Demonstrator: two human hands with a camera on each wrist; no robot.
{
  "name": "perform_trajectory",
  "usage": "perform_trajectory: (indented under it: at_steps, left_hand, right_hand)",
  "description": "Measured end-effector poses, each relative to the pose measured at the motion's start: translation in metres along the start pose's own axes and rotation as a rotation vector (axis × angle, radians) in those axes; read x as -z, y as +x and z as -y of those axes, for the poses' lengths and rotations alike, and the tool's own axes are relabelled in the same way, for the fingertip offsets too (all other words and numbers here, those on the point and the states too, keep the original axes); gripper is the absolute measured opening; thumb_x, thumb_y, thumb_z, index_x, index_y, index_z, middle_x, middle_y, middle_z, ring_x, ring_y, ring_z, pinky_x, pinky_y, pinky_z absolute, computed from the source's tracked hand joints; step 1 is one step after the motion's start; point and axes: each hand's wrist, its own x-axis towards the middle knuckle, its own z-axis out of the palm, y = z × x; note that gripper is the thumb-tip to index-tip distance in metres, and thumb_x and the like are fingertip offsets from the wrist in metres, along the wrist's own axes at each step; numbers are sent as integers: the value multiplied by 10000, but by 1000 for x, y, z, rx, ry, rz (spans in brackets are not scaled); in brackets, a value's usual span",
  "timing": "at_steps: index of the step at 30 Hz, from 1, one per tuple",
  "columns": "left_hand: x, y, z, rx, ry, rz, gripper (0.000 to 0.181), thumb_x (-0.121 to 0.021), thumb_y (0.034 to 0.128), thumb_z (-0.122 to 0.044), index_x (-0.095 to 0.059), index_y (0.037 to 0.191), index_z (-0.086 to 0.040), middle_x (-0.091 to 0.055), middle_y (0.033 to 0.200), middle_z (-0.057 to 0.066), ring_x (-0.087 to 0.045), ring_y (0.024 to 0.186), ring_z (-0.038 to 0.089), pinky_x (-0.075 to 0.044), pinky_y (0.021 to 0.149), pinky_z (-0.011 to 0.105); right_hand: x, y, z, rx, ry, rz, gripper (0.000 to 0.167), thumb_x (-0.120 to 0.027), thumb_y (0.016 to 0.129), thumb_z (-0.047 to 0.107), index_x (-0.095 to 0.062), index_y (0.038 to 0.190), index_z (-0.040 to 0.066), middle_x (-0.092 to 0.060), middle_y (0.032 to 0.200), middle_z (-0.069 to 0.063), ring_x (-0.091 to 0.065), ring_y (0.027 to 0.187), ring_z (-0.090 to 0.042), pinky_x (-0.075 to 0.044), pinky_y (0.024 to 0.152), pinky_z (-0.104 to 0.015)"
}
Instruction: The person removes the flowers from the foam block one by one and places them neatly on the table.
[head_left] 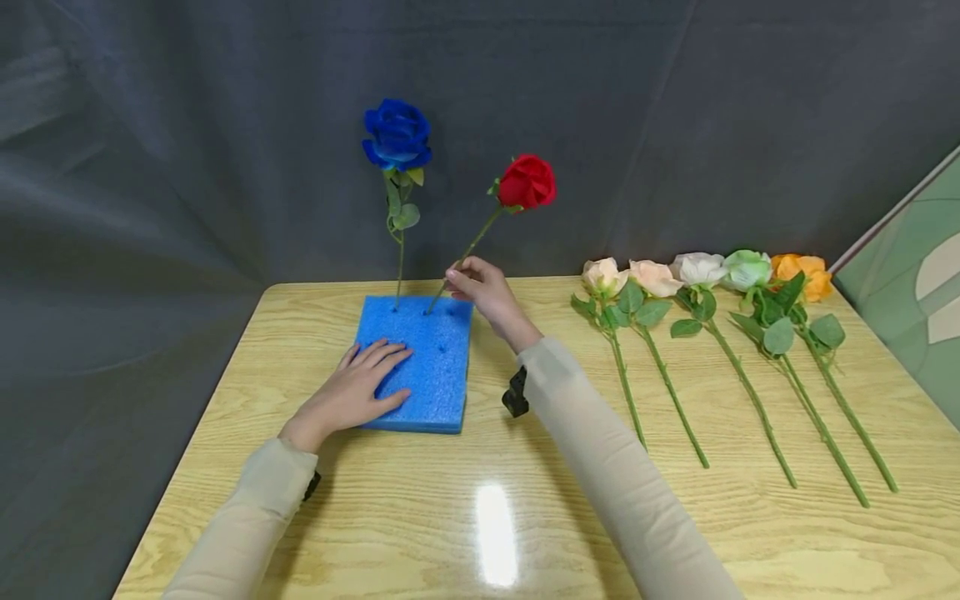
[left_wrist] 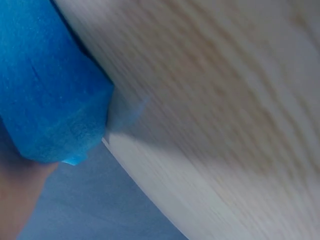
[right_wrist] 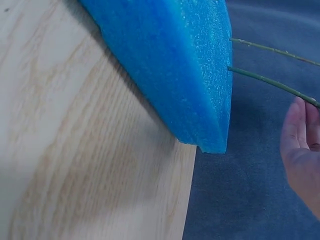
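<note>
A blue foam block lies on the table, with a blue artificial rose standing upright in its far part. My right hand pinches the stem of a red artificial rose, which leans to the right with its lower end in the foam beside the blue one. In the right wrist view, both stems enter the foam, and the fingers of my right hand are at the nearer stem. With fingers spread, my left hand rests flat on the block's left side. A small hole shows in the foam.
On the right of the wooden table lie several artificial roses in a row: a cream rose, a peach rose, a white rose, a green rose and an orange rose. A dark curtain hangs behind.
</note>
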Motion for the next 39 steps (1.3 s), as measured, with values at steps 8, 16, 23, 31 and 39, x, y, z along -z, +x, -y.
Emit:
perform_trajectory:
  at_steps: [8,16,23,31,39]
  left_hand:
    - [3,-1,-4,7,12,-8,609,-531,942,-408,-382,1470,-142,-388,1516,86,-259,1450,329,-116,1142,663]
    - [3,-2,-4,-10,10,9,603,-504,960,-382,-349,1493,-147,-352,1546,71,-223,1470,327,-103,1151,648]
    - [-2,-4,-2,-23,-20,15,556,-458,990,-300,-314,1510,-167,-267,1585,84,-173,1479,356,-77,1155,640]
    - [-1,-9,2,10,-43,29,503,-406,1018,-282,-320,1508,-204,-219,1602,80,-143,1488,350,-64,1164,625]
    - [4,-13,7,52,-38,12,524,-420,986,-208,-335,1501,-163,-244,1589,119,-176,1474,368,-104,1154,633]
  right_hand:
    - [3,-2,1,10,-22,-8,145,-507,992,141,-568,995,9,-604,1140,-243,-626,919,-144,-529,950,-369]
    - [7,-3,2,22,-14,-22,135,-503,992,119,-563,955,3,-605,1119,-255,-608,837,-77,-516,968,-417]
    - [18,-2,-3,30,0,-51,169,-526,981,134,-575,979,-28,-619,1009,-179,-612,805,-79,-505,977,-449]
    - [31,-7,-4,3,58,-71,94,-563,961,133,-594,913,58,-639,1001,-178,-653,778,-99,-569,847,-316]
    - [26,-11,-4,-25,89,-69,120,-570,957,131,-619,979,24,-663,909,-64,-670,780,-101,-578,816,-286]
